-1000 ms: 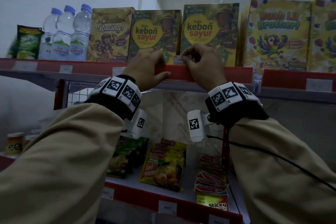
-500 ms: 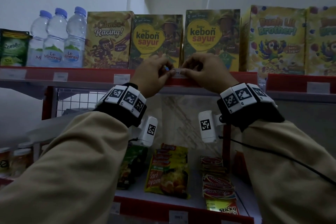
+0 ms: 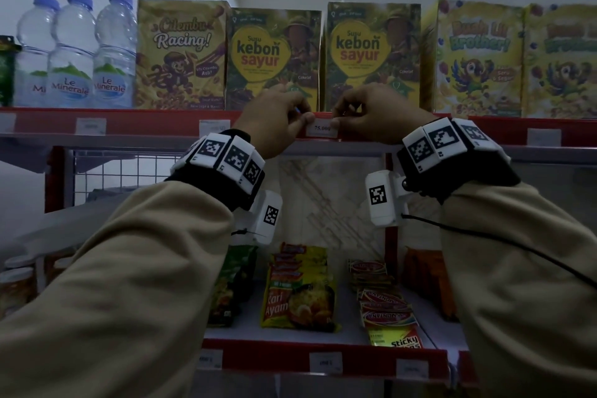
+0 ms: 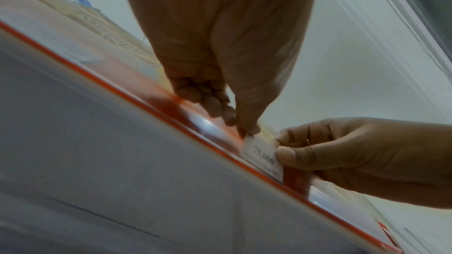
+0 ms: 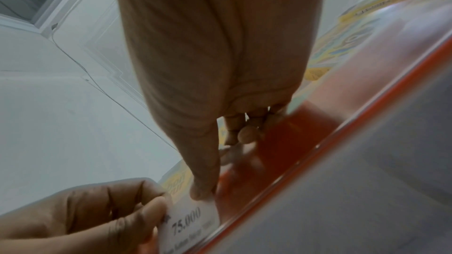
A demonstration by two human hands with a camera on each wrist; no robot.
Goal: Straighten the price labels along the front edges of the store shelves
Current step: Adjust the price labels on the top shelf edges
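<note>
A white price label printed 75.000 lies level on the red front rail of the upper shelf, below the gap between two Kebon Sayur boxes. My left hand pinches the label's left end and my right hand pinches its right end. The left wrist view has my left hand on the corner of the label, with the right thumb on the far edge. The right wrist view shows my right hand at the top of the label.
Other labels sit along the same rail. Water bottles and cereal boxes stand just behind it. The lower shelf holds noodle packs, with more labels on its front edge.
The label was hidden between my fingertips at the rail's top edge; now it lies flat on the rail front with its price readable. My hands have drawn slightly apart to its ends.
</note>
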